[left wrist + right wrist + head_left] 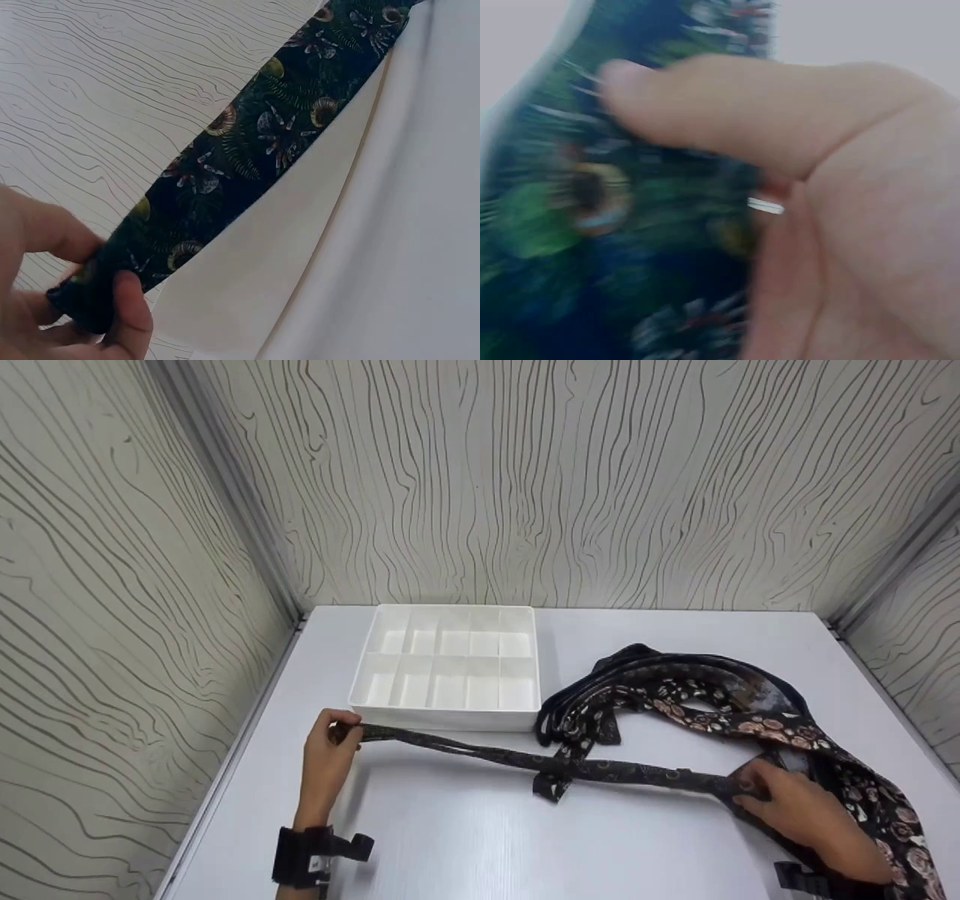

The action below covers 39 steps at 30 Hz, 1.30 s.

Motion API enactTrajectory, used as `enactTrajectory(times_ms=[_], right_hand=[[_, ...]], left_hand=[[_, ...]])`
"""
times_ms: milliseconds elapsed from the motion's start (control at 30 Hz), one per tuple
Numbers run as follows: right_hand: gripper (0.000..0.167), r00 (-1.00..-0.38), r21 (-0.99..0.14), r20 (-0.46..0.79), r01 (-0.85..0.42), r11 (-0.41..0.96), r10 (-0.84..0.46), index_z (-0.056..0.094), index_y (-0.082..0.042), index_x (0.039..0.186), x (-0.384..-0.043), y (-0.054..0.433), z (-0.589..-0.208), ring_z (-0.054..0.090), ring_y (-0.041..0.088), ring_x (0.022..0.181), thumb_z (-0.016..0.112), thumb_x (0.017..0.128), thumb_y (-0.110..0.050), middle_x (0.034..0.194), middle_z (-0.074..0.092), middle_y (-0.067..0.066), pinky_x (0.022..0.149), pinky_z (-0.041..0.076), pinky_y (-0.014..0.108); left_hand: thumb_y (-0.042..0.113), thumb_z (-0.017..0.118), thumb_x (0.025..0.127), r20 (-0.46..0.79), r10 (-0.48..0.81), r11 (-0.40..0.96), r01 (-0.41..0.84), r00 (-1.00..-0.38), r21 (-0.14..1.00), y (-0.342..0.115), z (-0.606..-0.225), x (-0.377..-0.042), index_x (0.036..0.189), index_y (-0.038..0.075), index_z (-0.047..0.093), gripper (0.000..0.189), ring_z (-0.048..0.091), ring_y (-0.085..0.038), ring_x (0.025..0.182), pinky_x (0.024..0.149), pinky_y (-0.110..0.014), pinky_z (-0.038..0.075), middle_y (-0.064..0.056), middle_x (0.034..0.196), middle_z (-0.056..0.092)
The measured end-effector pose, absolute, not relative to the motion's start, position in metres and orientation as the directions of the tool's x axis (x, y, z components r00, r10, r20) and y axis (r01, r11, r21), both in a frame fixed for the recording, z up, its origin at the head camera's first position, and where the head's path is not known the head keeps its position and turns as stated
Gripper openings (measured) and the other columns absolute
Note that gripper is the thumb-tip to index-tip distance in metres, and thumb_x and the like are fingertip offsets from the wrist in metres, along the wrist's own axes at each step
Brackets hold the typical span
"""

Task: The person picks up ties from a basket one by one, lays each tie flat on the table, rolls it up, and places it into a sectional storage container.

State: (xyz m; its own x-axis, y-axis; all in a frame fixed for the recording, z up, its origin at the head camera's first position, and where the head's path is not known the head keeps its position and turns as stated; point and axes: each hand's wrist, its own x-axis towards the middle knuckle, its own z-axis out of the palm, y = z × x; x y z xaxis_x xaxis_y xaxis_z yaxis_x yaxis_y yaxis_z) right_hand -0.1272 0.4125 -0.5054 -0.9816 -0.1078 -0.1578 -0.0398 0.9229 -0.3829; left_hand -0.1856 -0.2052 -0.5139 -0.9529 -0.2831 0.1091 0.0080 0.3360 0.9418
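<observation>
A dark necktie (637, 773) patterned with leaves, shells and insects stretches between both hands, above the white table. My left hand (328, 757) pinches one end of it near the tray's front left corner, thumb on one face and fingers on the other, as the left wrist view shows. Farther along, at the right, my right hand (806, 810) grips the necktie with the thumb (697, 105) laid across its patterned face. The right wrist view is blurred. Beneath and behind the right hand lies a heap of other dark neckties (765, 727), some with pink roses.
A white divided tray (446, 720) with several compartments stands at the back left of the table, its visible compartments bare. The heap curves from beside the tray to the table's right front. Wood-grain patterned panels (480, 495) enclose the back and sides.
</observation>
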Motion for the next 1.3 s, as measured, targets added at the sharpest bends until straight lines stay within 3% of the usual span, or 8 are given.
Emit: enactTrajectory(times_ms=[200,400,500,633,767,967,1133,1300], right_hand=[[0.034,-0.992,-0.373,0.102,-0.110,0.921,-0.078,0.045,-0.007,0.106,-0.122,0.407,-0.510,0.051,0.020,0.061,0.075,0.090,-0.001,0.072,0.059,0.005,0.054,0.040,0.036],[0.040,-0.990,-0.433,0.048,-0.142,0.890,-0.135,0.047,-0.013,0.091,-0.121,0.402,-0.526,0.071,0.038,0.095,0.074,0.076,0.011,0.107,0.075,0.015,0.077,0.058,0.049],[0.042,-0.985,-0.469,0.032,-0.163,0.868,-0.168,0.050,-0.016,0.084,-0.118,0.400,-0.534,0.066,0.046,0.114,0.085,0.069,0.002,0.119,0.074,0.015,0.094,0.054,0.062],[0.038,-0.987,-0.486,0.031,-0.155,0.860,-0.161,0.056,-0.021,0.084,-0.113,0.400,-0.538,0.061,0.046,0.117,0.093,0.078,-0.030,0.123,0.071,0.015,0.097,0.048,0.073],[0.028,-0.986,-0.440,0.040,-0.162,0.883,-0.160,0.065,-0.021,0.093,-0.111,0.400,-0.538,0.062,0.034,0.108,0.089,0.084,-0.030,0.112,0.072,0.003,0.094,0.051,0.064],[0.050,-0.991,-0.406,-0.045,-0.095,0.909,-0.124,0.071,-0.015,0.118,-0.109,0.402,-0.536,0.054,0.021,0.097,0.093,0.077,-0.036,0.108,0.072,0.001,0.080,0.047,0.042],[0.030,-0.992,-0.375,-0.038,-0.097,0.922,-0.120,0.073,-0.016,0.105,-0.106,0.402,-0.538,0.055,0.025,0.100,0.084,0.089,-0.040,0.107,0.071,0.004,0.083,0.048,0.051],[0.020,-0.985,-0.388,-0.027,-0.149,0.910,-0.173,0.069,-0.019,0.096,-0.104,0.408,-0.535,0.052,0.011,0.092,0.085,0.088,-0.029,0.099,0.064,-0.005,0.081,0.048,0.039]], left_hand=[[-0.007,0.060,0.094,0.137,-0.279,0.395,0.017,-0.950,0.919,-0.210,-0.518,-0.188,0.122,0.001,0.063,0.030,0.060,-0.024,0.105,0.081,-0.026,0.048,-0.018,0.129,0.063],[-0.006,0.060,0.094,0.106,-0.276,0.434,-0.026,-0.955,0.901,-0.218,-0.529,-0.188,0.126,0.000,0.063,0.032,0.062,-0.034,0.120,0.094,-0.037,0.049,-0.021,0.133,0.063],[-0.007,0.059,0.094,0.096,-0.288,0.450,-0.047,-0.953,0.892,-0.226,-0.535,-0.187,0.127,-0.002,0.062,0.034,0.060,-0.035,0.122,0.098,-0.042,0.046,-0.023,0.134,0.063],[-0.006,0.059,0.094,0.079,-0.314,0.456,-0.078,-0.946,0.887,-0.237,-0.542,-0.184,0.132,-0.003,0.060,0.038,0.060,-0.036,0.120,0.097,-0.040,0.047,-0.026,0.135,0.063],[-0.003,0.060,0.094,0.039,-0.348,0.451,-0.131,-0.937,0.883,-0.246,-0.546,-0.180,0.137,-0.003,0.056,0.043,0.062,-0.039,0.119,0.094,-0.037,0.048,-0.028,0.139,0.061],[0.001,0.061,0.096,0.007,-0.362,0.438,-0.163,-0.932,0.884,-0.250,-0.548,-0.177,0.140,-0.003,0.055,0.044,0.062,-0.040,0.118,0.093,-0.037,0.047,-0.030,0.140,0.058],[0.001,0.060,0.097,-0.001,-0.366,0.430,-0.170,-0.931,0.887,-0.252,-0.548,-0.176,0.140,-0.002,0.055,0.044,0.061,-0.039,0.120,0.094,-0.037,0.047,-0.029,0.140,0.058],[0.002,0.062,0.096,0.000,-0.379,0.426,-0.175,-0.925,0.888,-0.252,-0.543,-0.174,0.139,-0.002,0.056,0.044,0.061,-0.040,0.120,0.093,-0.036,0.049,-0.030,0.139,0.059]])
